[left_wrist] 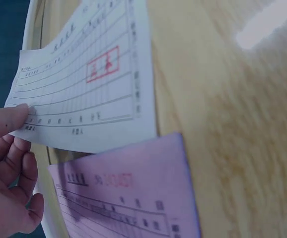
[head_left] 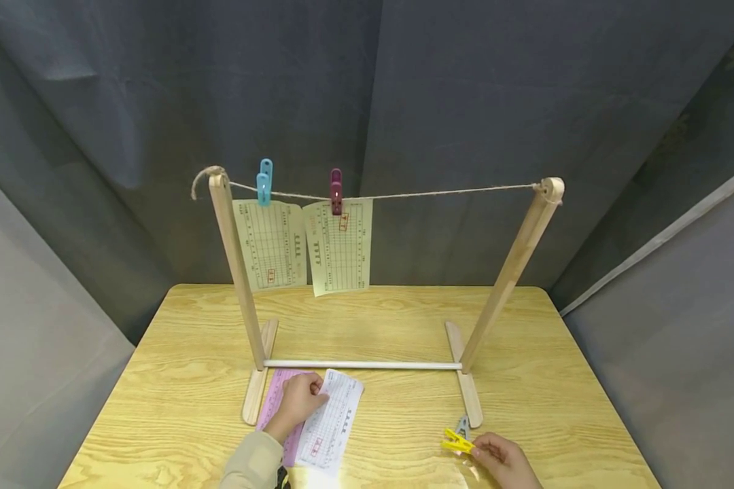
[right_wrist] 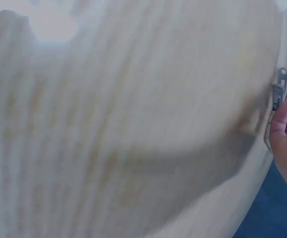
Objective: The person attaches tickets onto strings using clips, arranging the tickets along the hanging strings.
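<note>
White slip (head_left: pixel 338 422) pinched at its edge by left hand (head_left: pixel 301 399), likely to avoid creasing; right hand (head_left: pixel 506 460) pinches yellow clip (head_left: pixel 457 442) by one end, leaving the other free.

Red-stamped white slip (head_left: pixel 333 424), yellow clip (head_left: pixel 457 442) apart

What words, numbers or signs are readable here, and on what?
Nothing reads with certainty.
Pink slip: red number and black print, too blurred.
White slip: red boxed stamp and black print, too blurred.
Left hanging slip: red stamp and print, too small.
Right hanging slip: likewise too small.
</note>
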`<state>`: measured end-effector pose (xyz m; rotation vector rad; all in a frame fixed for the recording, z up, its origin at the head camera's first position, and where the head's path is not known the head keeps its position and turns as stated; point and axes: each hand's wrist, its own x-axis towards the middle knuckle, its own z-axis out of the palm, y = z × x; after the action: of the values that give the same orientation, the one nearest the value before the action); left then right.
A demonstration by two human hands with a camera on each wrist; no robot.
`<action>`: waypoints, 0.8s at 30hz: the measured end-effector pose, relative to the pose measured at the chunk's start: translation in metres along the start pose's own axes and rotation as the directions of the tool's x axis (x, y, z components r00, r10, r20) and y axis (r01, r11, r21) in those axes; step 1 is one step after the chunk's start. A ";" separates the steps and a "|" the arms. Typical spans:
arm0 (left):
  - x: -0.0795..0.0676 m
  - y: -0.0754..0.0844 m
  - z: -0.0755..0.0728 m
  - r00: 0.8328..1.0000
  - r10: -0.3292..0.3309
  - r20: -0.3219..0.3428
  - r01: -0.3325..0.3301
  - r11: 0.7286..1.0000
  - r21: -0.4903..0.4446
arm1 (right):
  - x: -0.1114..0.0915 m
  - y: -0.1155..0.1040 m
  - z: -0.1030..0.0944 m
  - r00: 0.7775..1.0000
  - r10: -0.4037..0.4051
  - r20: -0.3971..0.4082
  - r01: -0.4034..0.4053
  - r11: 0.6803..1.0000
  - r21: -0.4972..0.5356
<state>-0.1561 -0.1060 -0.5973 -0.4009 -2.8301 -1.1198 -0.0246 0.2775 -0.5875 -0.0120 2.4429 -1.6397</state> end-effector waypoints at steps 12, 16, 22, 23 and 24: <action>0.000 0.010 -0.004 1.000 -0.006 0.014 0.007 0.997 -0.082 | 0.011 -0.023 -0.006 0.997 -0.034 0.070 0.012 0.954 0.299; 0.000 0.014 -0.005 0.999 -0.024 0.030 0.028 0.992 -0.124 | 0.018 -0.029 -0.007 1.000 -0.008 0.025 -0.002 0.935 0.356; -0.001 0.018 -0.008 1.000 -0.023 0.021 0.026 0.990 -0.138 | 0.034 -0.041 -0.005 0.998 -0.062 -0.027 0.067 0.851 0.521; -0.001 0.018 -0.008 1.000 -0.023 0.019 0.026 0.990 -0.141 | 0.037 -0.044 -0.004 0.997 -0.076 -0.034 0.082 0.832 0.549; -0.001 0.019 -0.009 1.000 -0.023 0.019 0.025 0.990 -0.142 | 0.040 -0.046 -0.004 0.995 -0.089 -0.039 0.095 0.817 0.569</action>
<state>-0.1504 -0.0987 -0.5785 -0.3888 -2.7861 -1.3346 -0.0692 0.2583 -0.5500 -0.0338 1.8778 -2.3543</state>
